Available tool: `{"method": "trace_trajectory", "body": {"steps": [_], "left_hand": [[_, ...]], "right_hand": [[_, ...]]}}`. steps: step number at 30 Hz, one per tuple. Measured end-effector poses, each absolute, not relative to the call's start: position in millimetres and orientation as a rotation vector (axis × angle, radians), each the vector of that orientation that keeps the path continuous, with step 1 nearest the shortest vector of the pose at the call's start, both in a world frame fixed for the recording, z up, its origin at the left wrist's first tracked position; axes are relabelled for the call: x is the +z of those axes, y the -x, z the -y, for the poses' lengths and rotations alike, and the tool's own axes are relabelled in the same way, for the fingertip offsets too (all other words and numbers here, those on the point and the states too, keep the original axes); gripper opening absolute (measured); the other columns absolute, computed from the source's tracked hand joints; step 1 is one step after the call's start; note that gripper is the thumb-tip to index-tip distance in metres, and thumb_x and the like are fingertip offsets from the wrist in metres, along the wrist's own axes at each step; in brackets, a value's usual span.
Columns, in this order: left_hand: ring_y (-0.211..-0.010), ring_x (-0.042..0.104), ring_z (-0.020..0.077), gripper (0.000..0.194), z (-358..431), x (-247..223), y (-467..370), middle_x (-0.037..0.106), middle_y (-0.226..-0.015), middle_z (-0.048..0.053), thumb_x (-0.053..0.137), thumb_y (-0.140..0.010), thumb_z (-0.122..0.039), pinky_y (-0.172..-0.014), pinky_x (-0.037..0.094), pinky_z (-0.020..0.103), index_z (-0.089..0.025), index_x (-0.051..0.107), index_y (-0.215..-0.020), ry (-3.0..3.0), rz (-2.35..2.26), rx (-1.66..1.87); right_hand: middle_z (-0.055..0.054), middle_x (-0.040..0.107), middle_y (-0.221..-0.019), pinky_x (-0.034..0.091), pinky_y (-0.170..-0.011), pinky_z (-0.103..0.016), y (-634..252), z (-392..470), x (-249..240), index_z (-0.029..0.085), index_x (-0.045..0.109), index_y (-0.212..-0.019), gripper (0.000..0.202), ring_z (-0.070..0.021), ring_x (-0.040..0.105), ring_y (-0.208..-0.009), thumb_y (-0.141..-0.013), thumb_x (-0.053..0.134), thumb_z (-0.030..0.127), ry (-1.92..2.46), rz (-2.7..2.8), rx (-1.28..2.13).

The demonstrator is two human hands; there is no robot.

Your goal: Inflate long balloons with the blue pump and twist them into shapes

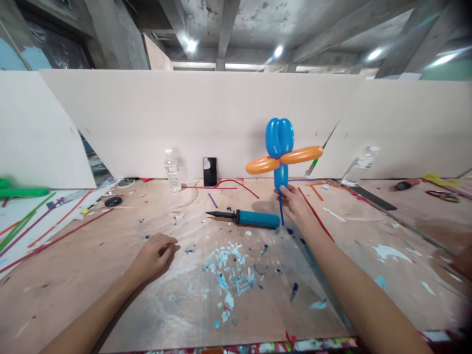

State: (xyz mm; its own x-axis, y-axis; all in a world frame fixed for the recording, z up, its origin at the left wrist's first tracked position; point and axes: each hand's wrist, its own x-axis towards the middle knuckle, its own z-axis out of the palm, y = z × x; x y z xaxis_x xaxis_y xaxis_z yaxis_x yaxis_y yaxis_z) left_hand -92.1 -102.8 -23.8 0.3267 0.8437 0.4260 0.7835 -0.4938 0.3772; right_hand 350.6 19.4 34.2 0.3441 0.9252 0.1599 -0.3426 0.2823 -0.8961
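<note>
My right hand (pixel 293 201) is closed round the lower end of a balloon figure, holding it upright above the table. The figure has blue balloon loops (pixel 279 137) on top, an orange balloon (pixel 302 155) sticking out to both sides, and a blue stem whose thin uninflated tail hangs below my fingers. My left hand (pixel 157 255) rests on the table, holding nothing, its fingers loosely bent and the thumb a little apart. Between my hands lies a blue balloon pump (pixel 258 219) with a black nozzle pointing left.
A water bottle (pixel 171 171) and a phone (pixel 210 171) stand against the white board (pixel 206 118). At right, another bottle (pixel 360 166) leans. Uninflated balloons and scraps litter the table (pixel 177 305). A green balloon (pixel 25 192) lies far left. Another person's hand (pixel 462 260) shows at the right edge.
</note>
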Motion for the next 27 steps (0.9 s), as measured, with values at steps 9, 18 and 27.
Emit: {"method": "trace_trajectory", "body": {"steps": [9,18,27], "left_hand": [[-0.074,0.057,0.0170,0.011,110,-26,89,0.066,-0.079,0.004,0.051,-0.086,-0.017,-0.073,0.043,0.032,-0.020,0.062,-0.087,-2.661,-1.323,0.877],[-0.076,0.057,0.0186,0.012,108,-25,87,0.067,-0.081,0.005,0.052,-0.086,-0.017,-0.075,0.045,0.034,-0.021,0.062,-0.091,-2.746,-1.324,0.848],[-0.095,0.060,0.0238,0.026,101,-19,91,0.066,-0.102,0.009,0.057,-0.083,-0.021,-0.084,0.049,0.040,-0.023,0.060,-0.108,-2.417,-1.529,1.156]], "right_hand": [[0.002,0.068,-0.086,0.054,-0.065,-0.028,-341,-55,29,0.025,0.059,-0.095,0.045,-0.0154,0.068,-0.074,-0.057,0.082,0.031,0.894,0.875,1.019],[-0.001,0.066,-0.087,0.047,-0.054,-0.025,-344,-75,13,0.021,0.056,-0.110,0.050,-0.0156,0.065,-0.067,-0.067,0.072,0.040,1.082,1.096,0.618],[-0.008,0.065,-0.105,0.050,-0.082,-0.042,-309,-50,25,0.022,0.058,-0.111,0.034,-0.0241,0.062,-0.093,-0.078,0.064,0.029,1.037,1.770,0.087]]}}
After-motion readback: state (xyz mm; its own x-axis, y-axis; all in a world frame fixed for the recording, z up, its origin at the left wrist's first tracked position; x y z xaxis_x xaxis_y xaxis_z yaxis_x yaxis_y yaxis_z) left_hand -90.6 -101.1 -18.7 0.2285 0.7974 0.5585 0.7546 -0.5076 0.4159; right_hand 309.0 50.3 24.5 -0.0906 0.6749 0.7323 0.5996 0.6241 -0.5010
